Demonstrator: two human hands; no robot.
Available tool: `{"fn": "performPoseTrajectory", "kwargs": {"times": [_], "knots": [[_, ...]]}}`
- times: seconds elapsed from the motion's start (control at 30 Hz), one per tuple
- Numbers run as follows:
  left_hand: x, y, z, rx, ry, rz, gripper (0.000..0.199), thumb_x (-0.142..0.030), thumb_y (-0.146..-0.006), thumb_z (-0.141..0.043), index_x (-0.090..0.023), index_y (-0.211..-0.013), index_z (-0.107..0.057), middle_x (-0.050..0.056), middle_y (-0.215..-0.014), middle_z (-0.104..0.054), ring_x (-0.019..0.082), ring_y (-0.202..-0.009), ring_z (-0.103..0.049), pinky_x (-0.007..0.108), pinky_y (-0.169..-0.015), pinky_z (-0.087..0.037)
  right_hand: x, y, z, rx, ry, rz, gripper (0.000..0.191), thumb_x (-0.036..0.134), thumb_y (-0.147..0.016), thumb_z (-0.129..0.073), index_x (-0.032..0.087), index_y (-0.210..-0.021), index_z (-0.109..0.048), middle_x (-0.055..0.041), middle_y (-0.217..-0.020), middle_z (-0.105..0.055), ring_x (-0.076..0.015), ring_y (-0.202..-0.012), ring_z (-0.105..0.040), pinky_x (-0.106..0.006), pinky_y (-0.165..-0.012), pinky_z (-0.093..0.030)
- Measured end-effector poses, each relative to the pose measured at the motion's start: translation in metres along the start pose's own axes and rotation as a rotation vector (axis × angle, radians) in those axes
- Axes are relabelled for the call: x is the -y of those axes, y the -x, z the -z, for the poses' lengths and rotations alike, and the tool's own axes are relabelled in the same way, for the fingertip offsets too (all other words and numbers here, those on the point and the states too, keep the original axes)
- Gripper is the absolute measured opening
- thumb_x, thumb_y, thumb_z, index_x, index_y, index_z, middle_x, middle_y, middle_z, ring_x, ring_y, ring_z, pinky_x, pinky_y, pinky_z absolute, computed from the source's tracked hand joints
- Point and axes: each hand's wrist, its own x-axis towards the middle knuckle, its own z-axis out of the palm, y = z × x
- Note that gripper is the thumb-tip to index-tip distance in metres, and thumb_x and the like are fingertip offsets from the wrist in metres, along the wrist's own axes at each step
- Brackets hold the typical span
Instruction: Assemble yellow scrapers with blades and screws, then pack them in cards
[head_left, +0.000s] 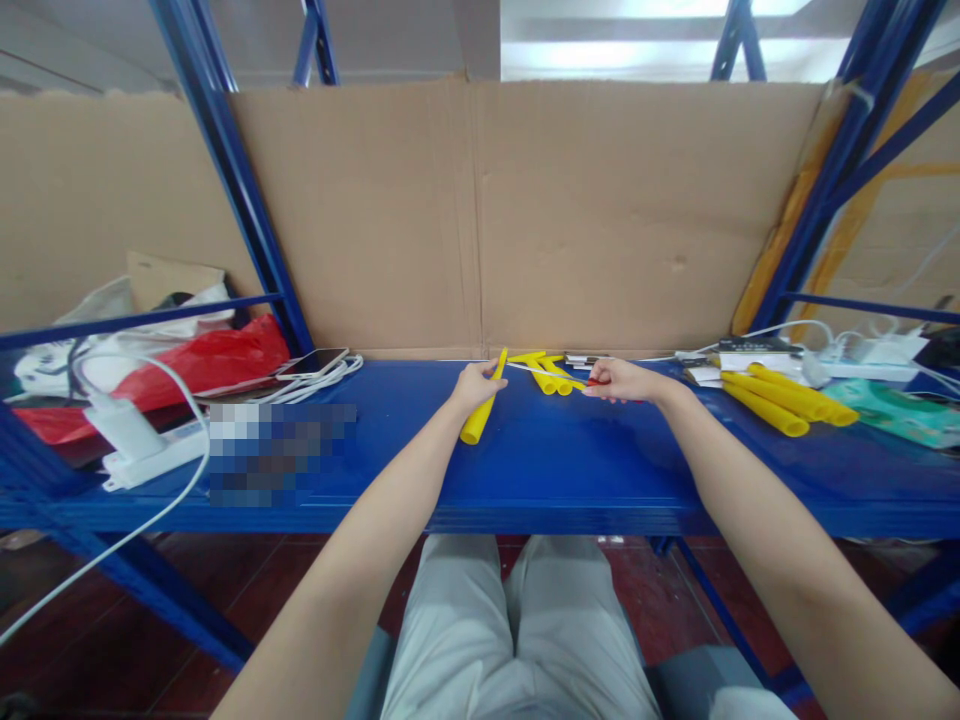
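My left hand (pixel 478 386) is closed around a yellow tube (pixel 475 427), which leans with its wide end towards me. In my right hand (pixel 619 380) is a long thin tool with a red handle (pixel 598 382), probably a screwdriver; most of the handle is hidden by the fingers. Its pale, slim shaft (pixel 544 372) reaches left to the upper part of the tube. Whether the tip touches or enters the tube I cannot tell. Behind the shaft, several more yellow tubes (pixel 562 386) lie on the blue shelf (pixel 570 460).
At right lie several yellow tubes (pixel 765 408), a green packet (pixel 892 410) and white plugs with cables (pixel 874 350). At left are a white power strip (pixel 161 455), a coiled white cable (pixel 322 378), a phone (pixel 319 362) and a red bag (pixel 202 362). Cardboard (pixel 600 220) stands behind.
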Motion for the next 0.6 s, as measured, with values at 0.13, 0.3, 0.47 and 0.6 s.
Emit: {"fn": "performPoseTrajectory", "kwargs": {"times": [0.13, 0.3, 0.47, 0.6], "knots": [[0.0000, 0.0005, -0.0002, 0.014, -0.011, -0.002, 0.057, -0.020, -0.072, -0.069, -0.013, -0.127, -0.056, 0.009, -0.111, -0.067, 0.020, -0.089, -0.065, 0.025, -0.078, -0.048, 0.0020, 0.0012, -0.0011, -0.045, -0.006, -0.031, 0.042, 0.043, -0.062, -0.074, 0.021, -0.079, -0.044, 0.0037, -0.056, -0.055, -0.0094, -0.046, -0.050, -0.019, -0.039, -0.033], [-0.0004, 0.0009, -0.0005, 0.003, 0.013, -0.002, 0.055, -0.019, -0.071, -0.070, -0.015, -0.125, -0.058, 0.008, -0.112, -0.067, 0.020, -0.093, -0.064, 0.025, -0.082, -0.047, 0.0062, 0.0020, -0.0020, -0.059, -0.057, -0.016, 0.038, 0.036, -0.062, -0.074, 0.021, -0.072, -0.040, 0.0032, -0.054, -0.056, -0.0106, -0.048, -0.053, -0.021, -0.045, -0.038], [-0.0020, 0.0016, -0.0003, -0.002, 0.019, 0.001, 0.055, -0.017, -0.071, -0.070, -0.014, -0.125, -0.059, 0.009, -0.114, -0.066, 0.022, -0.096, -0.064, 0.027, -0.084, -0.047, 0.0050, 0.0010, -0.0019, -0.063, -0.052, 0.046, 0.033, 0.033, -0.063, -0.073, 0.021, -0.068, -0.042, 0.0014, -0.052, -0.058, -0.0116, -0.050, -0.055, -0.022, -0.048, -0.040], [-0.0017, 0.0015, -0.0011, 0.003, 0.027, 0.011, 0.056, -0.017, -0.071, -0.070, -0.014, -0.125, -0.058, 0.009, -0.115, -0.065, 0.022, -0.098, -0.063, 0.028, -0.086, -0.047, -0.0013, -0.0029, -0.0013, -0.050, -0.013, 0.081, 0.033, 0.040, -0.061, -0.072, 0.020, -0.066, -0.046, -0.0001, -0.053, -0.060, -0.0135, -0.052, -0.056, -0.024, -0.051, -0.041]]}}
